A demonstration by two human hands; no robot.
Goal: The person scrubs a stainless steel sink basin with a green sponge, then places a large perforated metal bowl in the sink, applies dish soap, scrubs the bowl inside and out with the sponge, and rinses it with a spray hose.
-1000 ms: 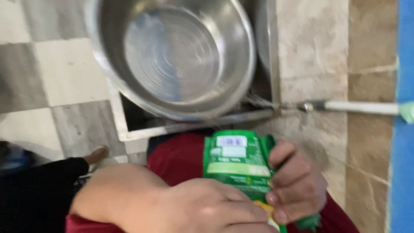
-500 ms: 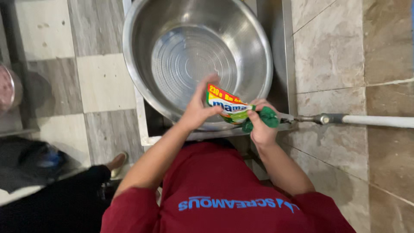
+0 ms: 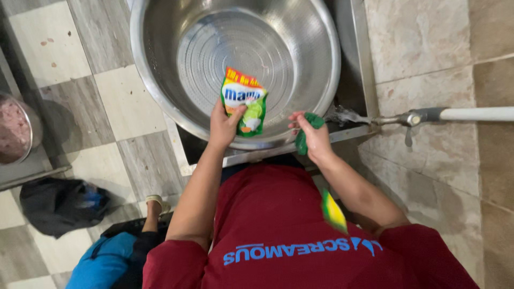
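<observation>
Two hands work above the steel bowl (image 3: 160, 64): left hand (image 3: 225, 124) grips a green pouch (image 3: 243, 101) (upright); right hand (image 3: 312, 135) clenches a green scrubber (image 3: 315, 121).

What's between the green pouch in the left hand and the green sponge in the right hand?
Head view: nothing but the steel basin's rim between the pouch and the sponge.
</observation>
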